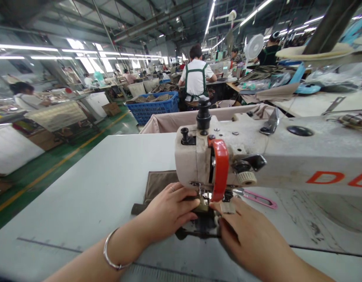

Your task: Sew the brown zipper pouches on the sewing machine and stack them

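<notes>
A white sewing machine [271, 145] with a red guard [220, 168] stands over the pale table. Dark olive fabric [160, 183] lies at the left of its needle area and runs under the head. My left hand [171, 207], with a ring and a bracelet at the wrist, presses the fabric just left of the needle, fingers together. My right hand [248, 231] is at the right of the presser foot, its index fingertip close to the fabric edge and its fingers bent; what lies under them is partly hidden.
Pink thread snips [260, 199] lie behind my right hand. Past the table are a pink cloth-lined bin [163, 122], a blue basket [153, 109] of fabric pieces and a seated person [196, 78]. Ruler marks run along the table's near part.
</notes>
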A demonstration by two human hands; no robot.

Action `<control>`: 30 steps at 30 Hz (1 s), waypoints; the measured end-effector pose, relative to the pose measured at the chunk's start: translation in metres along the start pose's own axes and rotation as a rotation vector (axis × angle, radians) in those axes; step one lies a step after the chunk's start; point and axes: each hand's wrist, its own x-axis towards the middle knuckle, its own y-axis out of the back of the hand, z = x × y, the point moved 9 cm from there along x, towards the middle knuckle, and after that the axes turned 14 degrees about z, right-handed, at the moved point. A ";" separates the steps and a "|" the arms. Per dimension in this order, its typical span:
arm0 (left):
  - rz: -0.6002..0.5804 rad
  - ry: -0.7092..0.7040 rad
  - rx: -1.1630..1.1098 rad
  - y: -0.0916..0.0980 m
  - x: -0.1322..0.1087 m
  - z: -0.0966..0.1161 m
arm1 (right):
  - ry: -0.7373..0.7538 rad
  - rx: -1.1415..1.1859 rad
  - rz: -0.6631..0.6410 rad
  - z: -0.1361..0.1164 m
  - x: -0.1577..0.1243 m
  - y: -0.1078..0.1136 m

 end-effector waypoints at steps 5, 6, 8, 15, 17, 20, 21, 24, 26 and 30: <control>0.124 -0.013 -0.061 0.011 -0.008 -0.010 | -0.016 -0.084 0.084 0.007 0.008 0.011; 0.127 -0.029 -0.086 0.011 -0.008 -0.008 | -0.015 -0.097 0.073 0.009 0.008 0.010; 0.132 -0.061 -0.119 0.011 -0.006 -0.002 | -0.012 -0.133 0.044 0.012 0.008 0.009; 0.196 -0.037 -0.111 0.006 0.001 0.021 | 0.004 -0.079 0.050 0.008 0.005 0.009; 0.218 -0.038 -0.085 0.005 0.001 0.025 | 0.050 0.014 0.009 -0.002 0.005 0.002; 0.251 -0.046 -0.026 0.006 0.001 0.028 | 0.047 0.041 -0.038 -0.005 0.005 -0.009; 0.263 -0.048 -0.007 0.006 0.001 0.028 | 0.041 0.038 -0.033 -0.005 0.006 -0.010; 0.269 -0.037 0.008 0.006 0.000 0.027 | 0.015 0.038 -0.027 -0.004 0.007 -0.011; 0.248 0.009 -0.020 0.005 -0.001 0.024 | -0.030 0.035 -0.023 -0.002 0.009 -0.009; 0.245 0.041 -0.037 0.004 0.000 0.021 | -0.034 0.044 0.009 -0.004 0.013 -0.005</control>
